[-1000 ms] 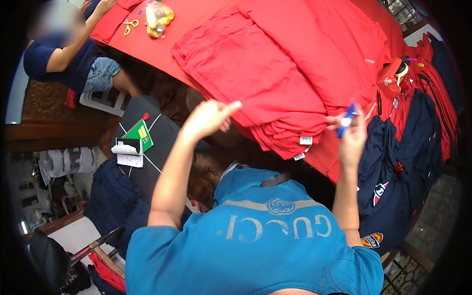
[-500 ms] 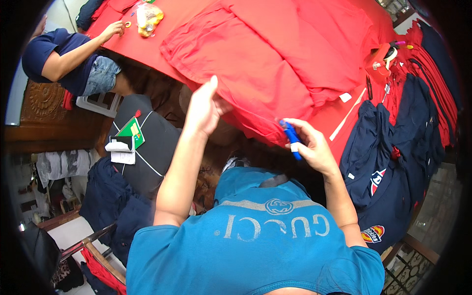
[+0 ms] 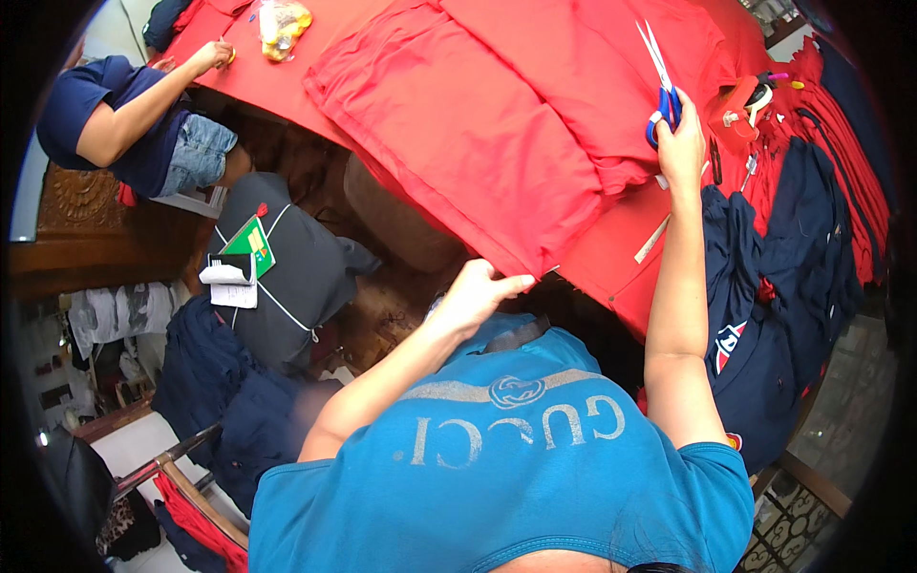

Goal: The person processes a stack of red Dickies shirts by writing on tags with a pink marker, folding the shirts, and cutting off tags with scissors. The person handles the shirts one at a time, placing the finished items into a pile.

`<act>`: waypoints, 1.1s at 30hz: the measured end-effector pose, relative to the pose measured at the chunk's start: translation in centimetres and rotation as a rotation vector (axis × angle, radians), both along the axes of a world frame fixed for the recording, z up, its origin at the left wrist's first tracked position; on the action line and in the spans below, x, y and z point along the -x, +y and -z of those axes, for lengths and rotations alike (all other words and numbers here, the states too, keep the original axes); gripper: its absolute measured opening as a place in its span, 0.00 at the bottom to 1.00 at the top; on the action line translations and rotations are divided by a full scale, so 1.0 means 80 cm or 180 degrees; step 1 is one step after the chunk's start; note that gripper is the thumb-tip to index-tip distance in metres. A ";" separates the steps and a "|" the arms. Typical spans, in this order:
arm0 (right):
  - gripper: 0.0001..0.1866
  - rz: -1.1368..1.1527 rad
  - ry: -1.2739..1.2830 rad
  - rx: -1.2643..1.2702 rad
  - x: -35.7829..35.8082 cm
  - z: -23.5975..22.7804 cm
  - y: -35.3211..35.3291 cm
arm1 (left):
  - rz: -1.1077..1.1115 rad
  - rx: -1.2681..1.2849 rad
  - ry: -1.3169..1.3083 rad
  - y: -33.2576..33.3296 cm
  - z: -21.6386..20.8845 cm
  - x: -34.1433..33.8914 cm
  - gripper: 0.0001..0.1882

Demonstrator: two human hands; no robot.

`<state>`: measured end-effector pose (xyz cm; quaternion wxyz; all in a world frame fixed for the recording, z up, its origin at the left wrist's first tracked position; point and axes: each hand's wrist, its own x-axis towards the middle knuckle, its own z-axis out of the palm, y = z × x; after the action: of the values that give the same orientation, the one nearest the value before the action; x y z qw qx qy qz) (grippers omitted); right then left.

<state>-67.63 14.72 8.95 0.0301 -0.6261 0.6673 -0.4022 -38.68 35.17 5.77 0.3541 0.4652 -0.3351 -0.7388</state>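
Note:
My left hand pinches the near corner of a red cloth between thumb and fingers, at the table's front edge. The cloth lies in loose, folded layers over the table. Farther out on the right, my right hand is closed on a pair of scissors with blue handles. Their slim metal blades point away from me, over the red cloth, and look slightly parted. A small white piece lies beside my right wrist, partly hidden by it.
At the far left another person's hand holds a small yellow thing near a plastic bag with yellow contents. Navy garments hang over the right side. A tape dispenser stands beyond them. A dark covered object carries papers.
My left hand came down and right to the cloth's corner and took hold. My right hand moved up and away from the edge; scissors now show where only a blue thing was visible.

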 end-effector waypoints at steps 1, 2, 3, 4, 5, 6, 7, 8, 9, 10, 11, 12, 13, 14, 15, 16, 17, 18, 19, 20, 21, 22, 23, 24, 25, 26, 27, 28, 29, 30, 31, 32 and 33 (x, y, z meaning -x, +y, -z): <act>0.28 -0.0042 -0.0047 -0.0111 0.002 0.003 0.002 | -0.0142 0.0211 -0.0100 0.007 -0.002 0.008 0.12; 0.29 -0.0073 -0.0094 -0.0218 0.005 0.006 0.005 | -0.0273 0.0424 -0.0202 0.012 -0.005 0.014 0.11; 0.29 -0.0295 -0.0533 -0.0227 0.009 0.010 0.012 | -0.0391 0.0877 -0.0554 0.014 0.003 0.012 0.12; 0.29 -0.0552 -0.0987 -0.0237 -0.005 -0.001 0.029 | -0.0647 0.0707 -0.0494 0.013 0.002 0.005 0.13; 0.29 -0.0773 -0.1445 -0.0245 -0.019 -0.015 0.052 | -0.0869 0.0538 -0.0430 0.006 -0.003 -0.003 0.14; 0.29 -0.1203 -0.2099 -0.0402 -0.042 -0.031 0.079 | -0.1154 0.0311 0.0237 -0.004 -0.026 -0.005 0.14; 0.30 -0.1610 -0.2477 -0.0405 -0.054 -0.036 0.108 | -0.1413 0.0080 0.0902 -0.014 -0.052 -0.006 0.15; 0.30 -0.2127 -0.2655 -0.0937 -0.055 -0.038 0.138 | -0.1314 0.0009 0.1124 -0.022 -0.054 -0.019 0.16; 0.32 -0.2358 -0.2690 -0.1383 -0.064 -0.047 0.169 | -0.1294 -0.0081 0.1276 -0.030 -0.064 -0.024 0.15; 0.33 -0.2370 -0.2617 -0.1722 -0.073 -0.053 0.197 | -0.1238 -0.0169 0.1432 -0.037 -0.074 -0.027 0.14; 0.35 -0.2405 -0.2527 -0.2071 -0.083 -0.057 0.224 | -0.1223 -0.0154 0.1411 -0.039 -0.076 -0.030 0.14; 0.34 -0.2500 -0.2250 -0.2093 -0.086 -0.058 0.243 | -0.1190 -0.0155 0.1400 -0.041 -0.077 -0.030 0.15; 0.34 -0.2542 -0.1585 -0.1908 -0.082 -0.042 0.261 | -0.1183 -0.0159 0.1390 -0.038 -0.077 -0.030 0.17; 0.34 -0.2645 -0.1160 -0.1770 -0.082 -0.046 0.270 | -0.1166 -0.0036 0.1390 -0.037 -0.081 -0.027 0.18; 0.33 -0.2652 -0.0921 -0.1801 -0.081 -0.051 0.277 | -0.1151 0.0084 0.1391 -0.035 -0.087 -0.025 0.19; 0.33 -0.2641 -0.0684 -0.1823 -0.082 -0.052 0.284 | -0.1117 0.0205 0.1393 -0.032 -0.090 -0.022 0.20; 0.34 -0.2633 -0.0509 -0.1543 -0.083 -0.048 0.287 | -0.1166 0.0234 0.1329 -0.029 -0.087 -0.021 0.19; 0.34 -0.2594 -0.0456 -0.1482 -0.084 -0.045 0.289 | -0.1219 0.0261 0.1265 -0.027 -0.082 -0.020 0.19; 0.34 -0.2552 -0.0395 -0.1411 -0.085 -0.042 0.291 | -0.1268 0.0298 0.1206 -0.024 -0.080 -0.019 0.19; 0.34 -0.2513 -0.0335 -0.1343 -0.087 -0.040 0.293 | -0.1301 0.0229 0.1195 -0.022 -0.080 -0.018 0.19; 0.34 -0.2505 -0.0371 -0.1277 -0.089 -0.037 0.295 | -0.1338 0.0159 0.1184 -0.019 -0.079 -0.017 0.19; 0.34 -0.2499 -0.0399 -0.1208 -0.092 -0.036 0.296 | -0.1376 0.0096 0.1181 -0.016 -0.080 -0.016 0.19; 0.34 -0.2494 -0.0427 -0.1138 -0.095 -0.035 0.297 | -0.1377 0.0097 0.1156 -0.014 -0.080 -0.015 0.19; 0.34 -0.2477 -0.0457 -0.1089 -0.098 -0.035 0.297 | -0.1379 0.0099 0.1132 -0.011 -0.081 -0.014 0.19; 0.34 -0.2466 -0.0484 -0.1040 -0.100 -0.036 0.296 | -0.1386 0.0103 0.1111 -0.009 -0.082 -0.013 0.19; 0.34 -0.2454 -0.0511 -0.0990 -0.101 -0.036 0.295 | -0.1399 0.0095 0.1127 -0.008 -0.085 -0.011 0.18; 0.33 -0.2458 -0.0516 -0.0993 -0.100 -0.036 0.296 | -0.1411 0.0088 0.1143 -0.007 -0.089 -0.009 0.18; 0.33 -0.2466 -0.0521 -0.0995 -0.100 -0.036 0.297 | -0.1427 0.0081 0.1157 -0.007 -0.091 -0.007 0.18; 0.33 -0.2472 -0.0527 -0.0998 -0.099 -0.036 0.298 | -0.1416 0.0088 0.1179 -0.007 -0.090 -0.007 0.18; 0.32 -0.2469 -0.0537 -0.1037 -0.098 -0.037 0.299 | -0.1405 0.0095 0.1201 -0.007 -0.088 -0.007 0.19; 0.32 -0.2464 -0.0553 -0.1085 -0.096 -0.037 0.302 | -0.1394 0.0092 0.1218 -0.006 -0.086 -0.006 0.19; 0.32 -0.2459 -0.0570 -0.1132 -0.095 -0.037 0.303 | -0.1404 0.0096 0.1216 -0.006 -0.087 -0.005 0.19; 0.32 -0.2481 -0.0617 -0.1138 -0.093 -0.036 0.303 | -0.1414 0.0100 0.1213 -0.006 -0.089 -0.004 0.19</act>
<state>-60.19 39.00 11.86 0.3500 -0.7754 0.4344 -0.2959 -38.37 34.70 12.92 0.5709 0.3745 -0.1639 -0.7120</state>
